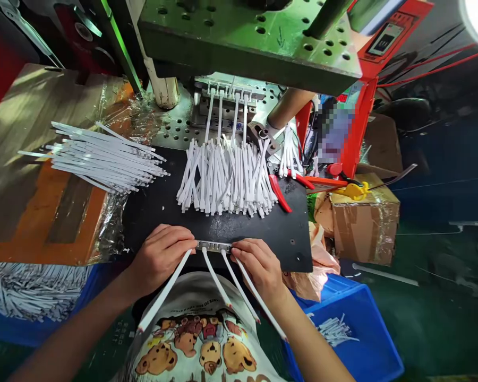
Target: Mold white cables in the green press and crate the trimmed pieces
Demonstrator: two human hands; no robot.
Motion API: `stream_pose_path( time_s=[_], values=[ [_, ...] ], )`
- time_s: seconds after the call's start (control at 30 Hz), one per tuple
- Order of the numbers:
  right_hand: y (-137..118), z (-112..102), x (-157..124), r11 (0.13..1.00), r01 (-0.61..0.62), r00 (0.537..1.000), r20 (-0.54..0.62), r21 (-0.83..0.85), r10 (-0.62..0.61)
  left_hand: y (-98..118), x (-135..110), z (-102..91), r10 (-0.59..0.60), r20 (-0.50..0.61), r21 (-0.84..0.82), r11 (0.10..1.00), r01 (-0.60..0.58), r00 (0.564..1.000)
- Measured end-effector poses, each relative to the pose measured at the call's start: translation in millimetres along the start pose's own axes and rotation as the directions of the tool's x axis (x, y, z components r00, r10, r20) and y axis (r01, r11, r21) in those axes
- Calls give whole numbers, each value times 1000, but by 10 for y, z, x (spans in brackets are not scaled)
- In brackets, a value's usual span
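Observation:
Between both hands a narrow metal bar [214,246] is held near the table's front edge. My left hand [163,254] pinches its left end, and my right hand [258,262] grips the right end. Several flat white cables [217,278] stick out of the bar toward my body, their far ends hanging free. Beyond the bar lies a dense row of white cables [227,178] on the black tabletop [151,217]. Past that row, under the press, a metal fixture [229,98] has several white cables seated in it.
A green press plate [247,48] overhangs the fixture. Loose white cables [107,156] are heaped on the left. Red-handled pliers [279,193] lie right of the row. A blue bin [366,329] with cable pieces stands lower right, near a cardboard box [364,228]. More cables [32,289] fill the lower left.

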State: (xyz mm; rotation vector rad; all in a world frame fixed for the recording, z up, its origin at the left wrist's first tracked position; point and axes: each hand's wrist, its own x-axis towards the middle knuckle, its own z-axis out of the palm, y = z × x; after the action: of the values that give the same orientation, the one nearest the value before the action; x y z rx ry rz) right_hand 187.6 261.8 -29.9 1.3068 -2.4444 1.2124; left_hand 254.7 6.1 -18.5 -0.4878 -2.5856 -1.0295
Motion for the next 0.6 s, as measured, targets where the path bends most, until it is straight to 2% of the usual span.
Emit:
stream_pose_path(
  time_s=[0.13, 0.3, 0.33, 0.4, 0.47, 0.5, 0.53, 0.6],
  values=[
    [-4, 6, 6, 1000, -2, 1000, -10, -1, 2, 11, -11, -27, 28, -6, -9, 1000, -28, 1000],
    [-38, -47, 31, 1000, -23, 999, 44, -4, 23, 45, 9, -25, 94, 54, 151, 983, -102, 994],
    [-36, -92, 54, 1000, -24, 997, 78, 0, 24, 51, 12, -12, 99, 60, 165, 980, -108, 993],
    [-4, -228, 156, 1000, -10, 974, 226, 25, 4, 58, 16, 6, 114, 41, 168, 979, -119, 993],
    [83, -401, 367, 998, 17, 915, 401, 55, -37, 46, 34, -25, 123, 55, 159, 979, -130, 991],
    [156, -485, 521, 998, 30, 894, 445, 50, -49, 23, 63, -72, 128, 98, 136, 981, -140, 987],
    [251, -559, 709, 999, 39, 895, 444, 21, -44, -15, 116, -142, 137, 168, 92, 984, -154, 976],
    [515, -659, 1171, 991, 20, 946, 325, -130, 23, -152, 326, -333, 172, 315, -29, 985, -171, 934]
  ],
)
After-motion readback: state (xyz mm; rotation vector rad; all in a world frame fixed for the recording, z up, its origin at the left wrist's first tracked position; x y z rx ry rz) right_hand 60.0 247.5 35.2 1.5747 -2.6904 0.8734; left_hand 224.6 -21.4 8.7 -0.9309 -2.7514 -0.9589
